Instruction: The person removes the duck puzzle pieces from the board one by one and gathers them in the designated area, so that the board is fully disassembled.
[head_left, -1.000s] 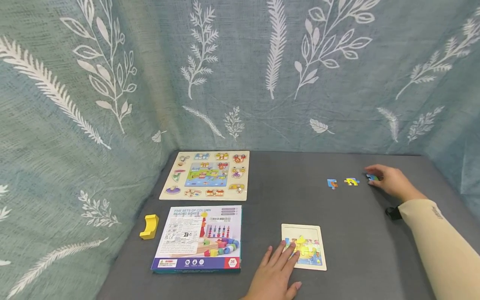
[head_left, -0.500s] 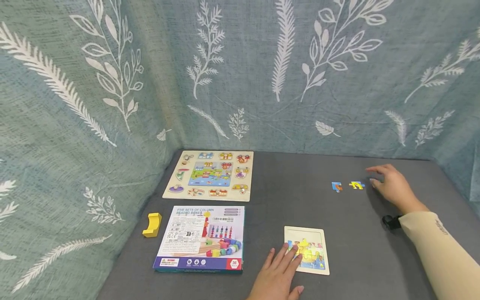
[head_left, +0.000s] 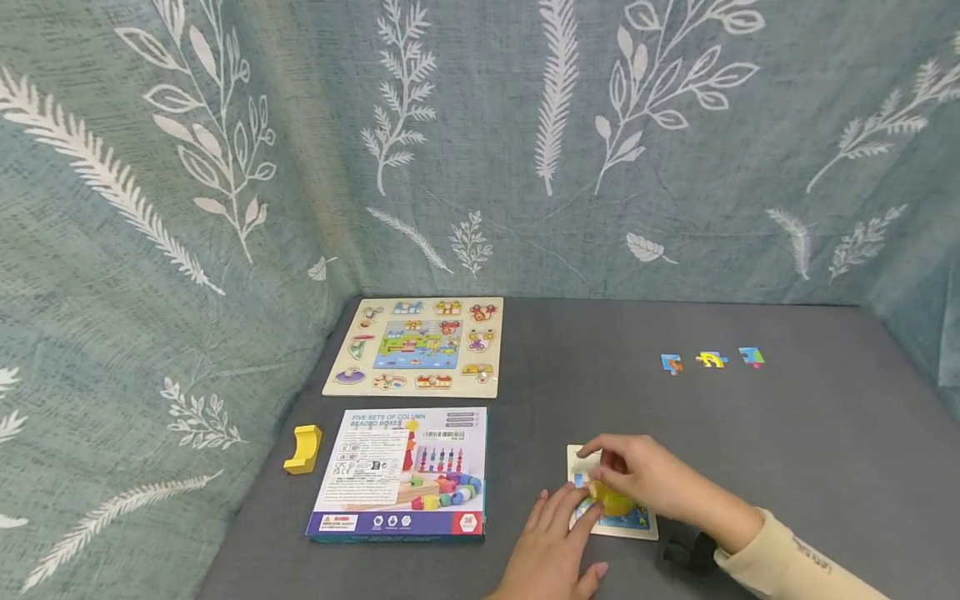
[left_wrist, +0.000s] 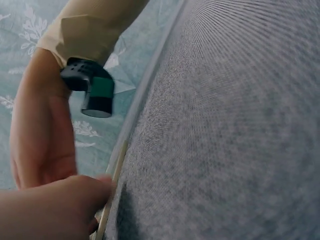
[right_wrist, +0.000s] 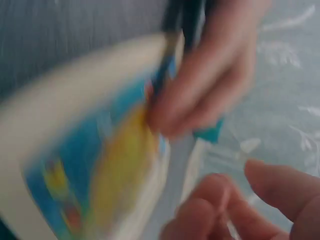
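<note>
A small wooden framed puzzle [head_left: 647, 533] with a yellow and blue picture lies at the front; it is blurred in the right wrist view [right_wrist: 55, 65]. My left hand [head_left: 551, 546] rests beside it, spread fingers touching its left part. Over its upper part is my right hand [head_left: 637, 475], index finger stretched out and thumb low near the yellow area. In the right wrist view the fingers of my right hand [right_wrist: 240, 205] show no piece between them. Three loose pieces, blue-orange [head_left: 671, 363], yellow [head_left: 711, 359] and blue-green [head_left: 751, 356], lie in a row farther back.
A wooden picture board [head_left: 486, 387] with several knobbed pieces lies at the back left. In front of it is a beaded-toy box [head_left: 367, 467], with a yellow curved block [head_left: 303, 450] to its left. A patterned curtain [head_left: 510, 150] hangs behind the grey table [head_left: 825, 433].
My right hand has left the blue-green piece at the back right and come down to the framed puzzle. That piece is uncovered now. My left hand has stayed at the frame.
</note>
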